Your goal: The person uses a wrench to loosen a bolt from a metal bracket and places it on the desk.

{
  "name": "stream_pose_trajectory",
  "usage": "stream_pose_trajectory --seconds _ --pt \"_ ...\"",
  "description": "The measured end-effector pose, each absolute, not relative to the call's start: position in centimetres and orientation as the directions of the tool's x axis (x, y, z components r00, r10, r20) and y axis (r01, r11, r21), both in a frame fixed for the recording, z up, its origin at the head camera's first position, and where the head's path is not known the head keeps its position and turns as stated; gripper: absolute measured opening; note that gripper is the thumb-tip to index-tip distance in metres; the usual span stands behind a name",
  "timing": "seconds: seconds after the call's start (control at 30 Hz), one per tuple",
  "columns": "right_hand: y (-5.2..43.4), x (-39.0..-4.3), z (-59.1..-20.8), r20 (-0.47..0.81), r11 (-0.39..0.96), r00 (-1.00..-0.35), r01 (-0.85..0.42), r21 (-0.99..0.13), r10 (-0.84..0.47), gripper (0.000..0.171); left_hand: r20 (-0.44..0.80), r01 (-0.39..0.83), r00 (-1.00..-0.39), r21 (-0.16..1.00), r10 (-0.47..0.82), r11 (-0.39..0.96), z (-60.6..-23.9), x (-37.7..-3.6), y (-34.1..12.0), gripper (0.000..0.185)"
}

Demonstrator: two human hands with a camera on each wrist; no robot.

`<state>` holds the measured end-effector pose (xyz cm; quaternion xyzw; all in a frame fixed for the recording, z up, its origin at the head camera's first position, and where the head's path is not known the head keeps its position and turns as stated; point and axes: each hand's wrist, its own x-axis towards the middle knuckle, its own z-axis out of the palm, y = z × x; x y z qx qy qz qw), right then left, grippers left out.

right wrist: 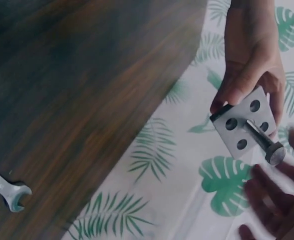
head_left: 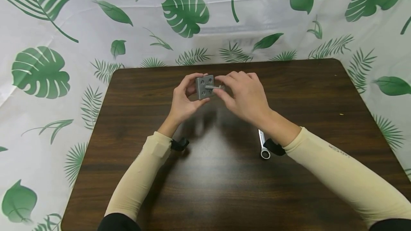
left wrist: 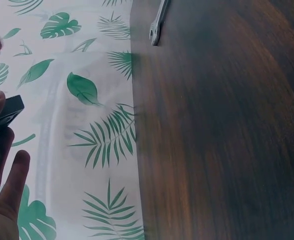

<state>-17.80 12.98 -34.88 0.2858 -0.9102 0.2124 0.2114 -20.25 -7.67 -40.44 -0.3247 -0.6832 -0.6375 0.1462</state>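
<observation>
Behind and all around, well beyond both sets of fingers: white cloth printed with green leaves [head_left: 41,70], draped as a backdrop and hanging past the edges.

Below the fingers: dark brown wood-grain worktop [head_left: 224,174], glossy, carrying little.

Near side of the right fingers, just past the wrist, partly hidden under the forearm: silver wrench [head_left: 264,145] lying flat on the worktop, well apart from the left fingers; open-jawed end visible from the right wrist view [right wrist: 9,192].

Raised above the far middle of the worktop: left hand [head_left: 184,99], thumb and fingers curled round the edges of a small square grey metal plate [head_left: 204,86], four round holes in its face, held upright and facing the person.

Just right of that: right hand [head_left: 245,97], fingers bent toward the plate, fingertips around the head end of the bolt; whether pinching it or only touching, cannot tell, blurred in the right wrist view.

Between the two sets of fingers: grey bolt [right wrist: 262,141], shaft seated in one hole of the plate, head sticking out toward the right fingers.
</observation>
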Motion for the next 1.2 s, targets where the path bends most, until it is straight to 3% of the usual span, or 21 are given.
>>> stream_pose_trajectory --seconds 0.13,0.23,0.37,0.57,0.67,0.8,1.0,1.1,1.2 --pt "13.00 -17.86 -34.78 0.446 0.764 -0.800 -0.561 -0.319 -0.401 0.024 0.608 0.627 -0.751 0.779 0.258 -0.012 -40.46 -20.18 -7.72 0.067" --pt "13.17 -17.96 -34.82 0.475 0.732 -0.754 -0.619 -0.284 -0.453 0.018 0.607 0.627 -0.752 0.779 0.257 -0.005 -40.49 -20.17 -7.74 0.067" --pt "13.26 -17.94 -35.02 0.519 0.730 -0.717 -0.642 -0.233 -0.465 0.031 0.615 0.632 -0.747 0.774 0.254 -0.014 -40.44 -20.26 -7.76 0.067" --pt "13.04 -17.85 -34.99 0.433 0.779 -0.821 -0.530 -0.335 -0.373 0.031 0.622 0.642 -0.740 0.767 0.255 -0.009 -40.36 -20.29 -7.72 0.066" --pt "13.13 -17.94 -34.98 0.455 0.752 -0.784 -0.583 -0.308 -0.422 0.019 0.617 0.636 -0.744 0.771 0.255 -0.009 -40.41 -20.27 -7.73 0.066" --pt "13.19 -17.96 -35.08 0.520 0.741 -0.735 -0.620 -0.257 -0.434 0.028 0.623 0.641 -0.740 0.767 0.252 -0.014 -40.34 -20.35 -7.69 0.066" --pt "13.12 -17.74 -34.96 0.371 0.808 -0.865 -0.468 -0.356 -0.338 0.037 0.622 0.642 -0.742 0.767 0.249 -0.006 -40.39 -20.39 -7.65 0.067" --pt "13.21 -17.81 -34.99 0.384 0.792 -0.840 -0.513 -0.331 -0.384 0.023 0.615 0.636 -0.747 0.772 0.252 0.002 -40.49 -20.35 -7.68 0.067" --pt "13.26 -17.92 -35.15 0.451 0.766 -0.789 -0.573 -0.292 -0.418 0.029 0.611 0.632 -0.750 0.775 0.251 0.001 -40.54 -20.34 -7.73 0.067"
